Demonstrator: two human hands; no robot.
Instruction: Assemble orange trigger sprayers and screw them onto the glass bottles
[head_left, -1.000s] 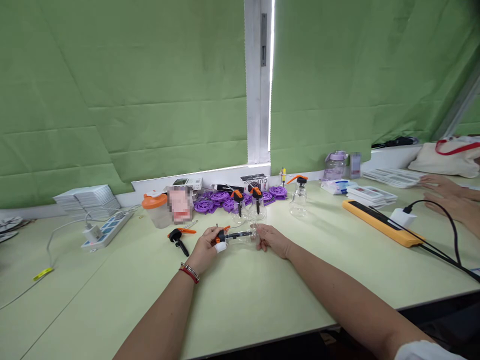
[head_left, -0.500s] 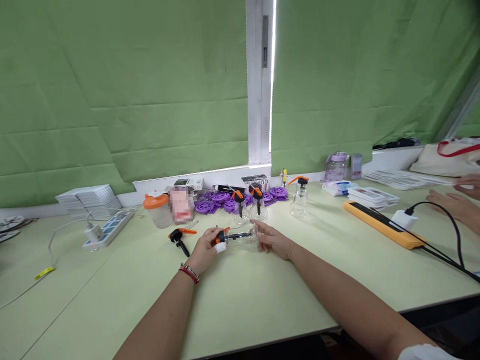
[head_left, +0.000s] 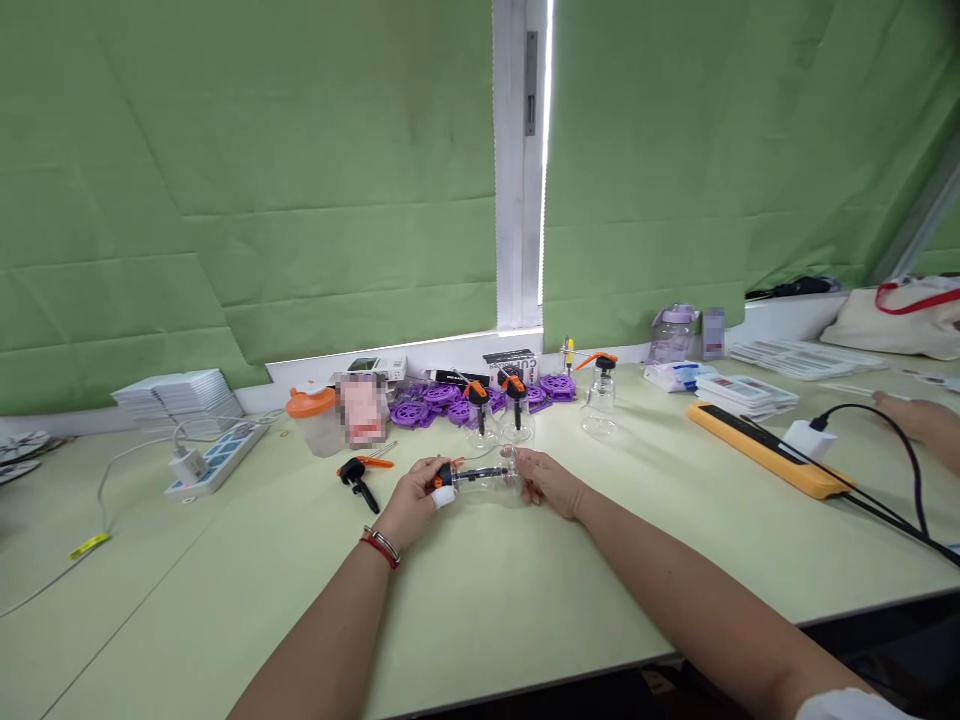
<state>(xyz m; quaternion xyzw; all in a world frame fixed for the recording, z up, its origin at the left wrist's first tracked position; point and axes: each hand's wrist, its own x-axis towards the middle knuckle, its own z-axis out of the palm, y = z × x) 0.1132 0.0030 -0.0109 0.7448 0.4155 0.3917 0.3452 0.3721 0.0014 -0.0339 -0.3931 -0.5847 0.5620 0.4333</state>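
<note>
A clear bottle [head_left: 486,484] lies on its side between my hands, low over the table. It has a black-and-orange top, and a dark rod shows inside. My left hand [head_left: 414,500] is closed round the top end, with white wrapping on the thumb. At the other end, the fingers of my right hand [head_left: 549,482] grip the wide base. A loose black-and-orange top with a black stem [head_left: 358,484] lies left of my left hand. Behind my hands stand two similar bottles with tops fitted, a middle one [head_left: 517,410] and a left one [head_left: 478,415]. Another bottle [head_left: 600,400] stands upright farther right.
Purple plastic parts [head_left: 444,400] lie along the back. An orange-lidded cup [head_left: 313,420] and a power strip [head_left: 217,460] stand left. To the right are a yellow-orange power strip [head_left: 765,450] with cables, stacked white cards [head_left: 750,392], and another person's hand [head_left: 904,412].
My right hand's fingers have drawn in closer round the bottle's base, and the bottle has shifted slightly right. The other person's hand at the right has moved; a second one is gone from view.
</note>
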